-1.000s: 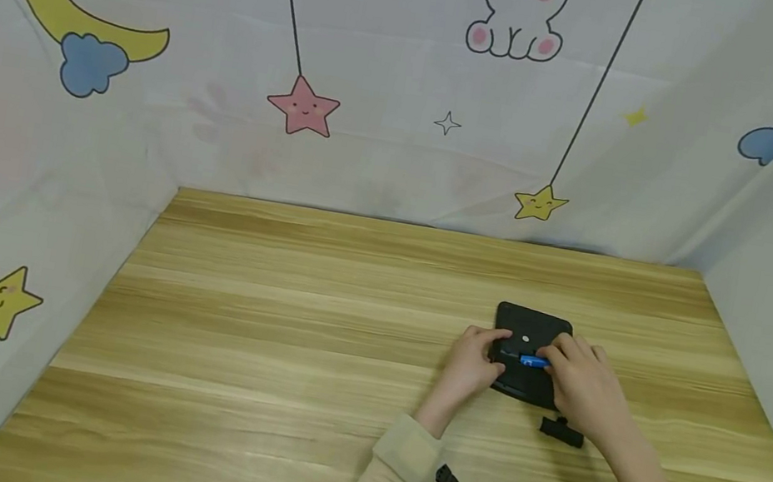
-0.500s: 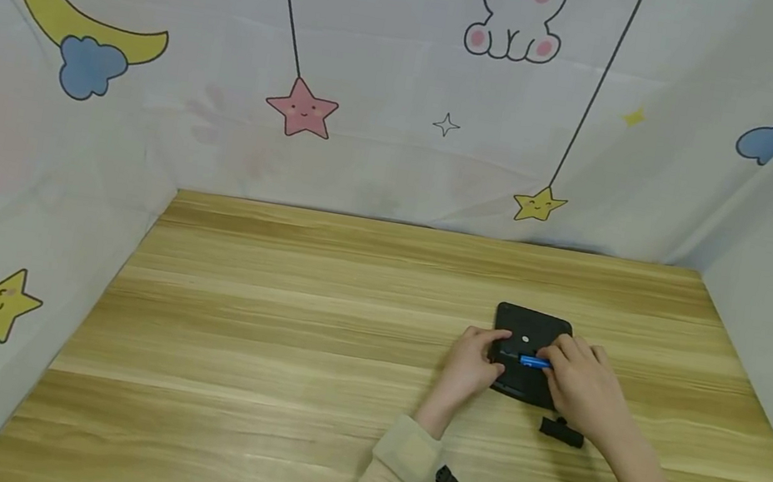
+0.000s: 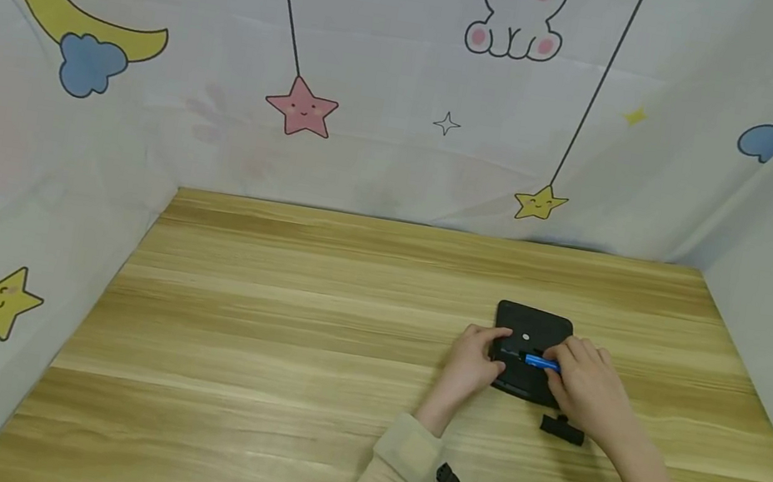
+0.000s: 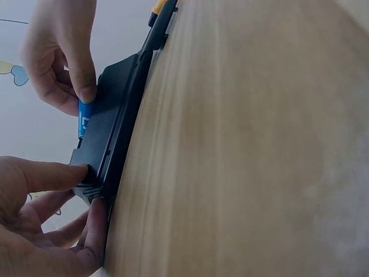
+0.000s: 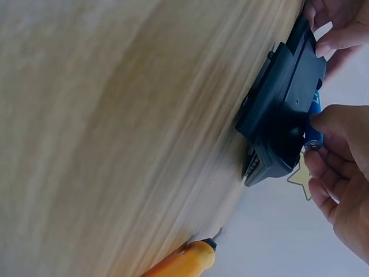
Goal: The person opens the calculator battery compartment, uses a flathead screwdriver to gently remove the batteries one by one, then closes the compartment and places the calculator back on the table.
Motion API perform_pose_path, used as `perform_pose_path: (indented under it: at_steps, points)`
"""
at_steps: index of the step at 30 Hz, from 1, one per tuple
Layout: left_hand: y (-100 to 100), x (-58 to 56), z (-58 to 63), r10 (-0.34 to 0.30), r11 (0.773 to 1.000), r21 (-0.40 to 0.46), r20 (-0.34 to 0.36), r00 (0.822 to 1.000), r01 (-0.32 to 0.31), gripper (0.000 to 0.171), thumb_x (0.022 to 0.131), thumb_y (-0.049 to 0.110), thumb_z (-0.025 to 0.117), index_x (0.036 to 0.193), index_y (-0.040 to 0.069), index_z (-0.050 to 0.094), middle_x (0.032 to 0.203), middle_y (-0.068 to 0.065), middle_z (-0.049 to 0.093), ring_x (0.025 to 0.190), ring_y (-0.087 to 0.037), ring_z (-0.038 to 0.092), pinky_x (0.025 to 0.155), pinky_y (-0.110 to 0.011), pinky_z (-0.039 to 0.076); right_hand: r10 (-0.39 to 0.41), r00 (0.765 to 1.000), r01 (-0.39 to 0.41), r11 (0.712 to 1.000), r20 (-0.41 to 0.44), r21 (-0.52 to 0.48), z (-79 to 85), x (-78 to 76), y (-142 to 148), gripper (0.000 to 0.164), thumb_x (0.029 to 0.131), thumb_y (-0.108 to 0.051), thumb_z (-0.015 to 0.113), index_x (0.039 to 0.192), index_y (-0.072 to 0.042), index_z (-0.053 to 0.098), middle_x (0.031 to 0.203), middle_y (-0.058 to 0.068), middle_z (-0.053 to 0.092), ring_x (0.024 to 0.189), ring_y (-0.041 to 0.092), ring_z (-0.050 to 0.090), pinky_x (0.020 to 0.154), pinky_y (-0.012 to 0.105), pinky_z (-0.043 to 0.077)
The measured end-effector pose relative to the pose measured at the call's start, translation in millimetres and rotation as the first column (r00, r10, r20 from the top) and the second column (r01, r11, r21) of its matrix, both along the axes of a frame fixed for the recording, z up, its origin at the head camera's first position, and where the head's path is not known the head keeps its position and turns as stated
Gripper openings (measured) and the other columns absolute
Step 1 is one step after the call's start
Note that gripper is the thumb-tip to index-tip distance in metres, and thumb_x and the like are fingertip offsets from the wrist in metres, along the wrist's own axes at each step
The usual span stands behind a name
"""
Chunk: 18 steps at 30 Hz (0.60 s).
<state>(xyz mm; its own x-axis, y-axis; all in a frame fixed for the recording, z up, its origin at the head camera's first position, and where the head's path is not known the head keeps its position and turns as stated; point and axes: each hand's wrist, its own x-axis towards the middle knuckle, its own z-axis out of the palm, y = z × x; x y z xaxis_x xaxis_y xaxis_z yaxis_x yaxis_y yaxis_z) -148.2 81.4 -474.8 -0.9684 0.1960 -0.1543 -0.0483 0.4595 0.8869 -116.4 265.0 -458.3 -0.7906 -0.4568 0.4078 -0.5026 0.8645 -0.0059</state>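
Observation:
A black flat device with a slot in its upturned face (image 3: 533, 319), perhaps a calculator, lies on the wooden table. My left hand (image 3: 469, 364) grips its left edge, thumb on one side and fingers on the other, as the left wrist view shows. Over the slot, my right hand (image 3: 589, 391) pinches a blue cylindrical battery (image 3: 540, 361) between thumb and fingers. The battery (image 5: 315, 124) lies along the device's face in the right wrist view, its metal end towards the fingers. My right hand covers the device's right side in the head view.
A black bar-shaped piece (image 3: 562, 430) lies just in front of the device. In the right wrist view a yellow-handled tool (image 5: 193, 259) with a thin metal tip rests on the table. A white patterned cloth (image 3: 382, 173) hangs behind and at both sides.
My right hand has shifted slightly to the right with the battery, and more of the battery's blue side shows. My left hand and the device stay in place.

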Motion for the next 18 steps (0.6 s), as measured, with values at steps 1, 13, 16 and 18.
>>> perform_pose_path:
  at_steps: [1, 13, 16, 18]
  points:
    - [0.1, -0.1, -0.2, 0.0, 1.0, 0.0, 0.001, 1.0, 0.0, 0.05, 0.08, 0.002, 0.07, 0.125, 0.023, 0.065, 0.111, -0.005, 0.056, 0.067, -0.007, 0.042, 0.057, -0.017, 0.034, -0.002, 1.0, 0.002, 1.0, 0.001, 0.003, 0.3, 0.2, -0.1, 0.021, 0.073, -0.004, 0.077, 0.089, -0.003, 0.064, 0.085, 0.007, 0.058, 0.079, 0.024, 0.053, 0.067, 0.036, 0.036]
    - [-0.3, -1.1, -2.2, -0.007, 1.0, 0.024, -0.006, 1.0, 0.007, 0.05, 0.08, 0.0, 0.07, 0.126, 0.02, 0.065, 0.114, -0.007, 0.056, 0.068, -0.006, 0.043, 0.058, -0.016, 0.035, -0.016, 0.998, 0.015, 1.0, 0.059, 0.016, 2.3, 4.4, 1.9, 0.02, 0.078, -0.002, 0.074, 0.096, 0.001, 0.068, 0.087, 0.009, 0.059, 0.078, 0.024, 0.052, 0.067, 0.038, 0.041]
    - [-0.7, -0.4, -1.3, -0.014, 1.0, 0.014, -0.004, 1.0, 0.014, 0.051, 0.081, 0.001, 0.069, 0.127, 0.021, 0.064, 0.115, -0.006, 0.056, 0.068, -0.006, 0.042, 0.058, -0.016, 0.034, -0.009, 0.999, 0.008, 1.0, 0.037, 0.015, 0.9, 6.0, 4.2, 0.021, 0.077, -0.001, 0.074, 0.097, 0.003, 0.069, 0.086, 0.009, 0.059, 0.076, 0.023, 0.05, 0.066, 0.037, 0.042]
    - [-0.9, 0.2, -0.8, -0.018, 1.0, 0.007, 0.001, 1.0, 0.018, 0.051, 0.081, 0.001, 0.069, 0.128, 0.022, 0.063, 0.115, -0.006, 0.056, 0.068, -0.006, 0.042, 0.058, -0.017, 0.034, -0.007, 1.0, 0.007, 1.0, 0.019, 0.009, 0.1, 7.2, 5.6, 0.02, 0.076, 0.0, 0.075, 0.095, 0.003, 0.069, 0.085, 0.009, 0.059, 0.075, 0.023, 0.05, 0.066, 0.036, 0.042]
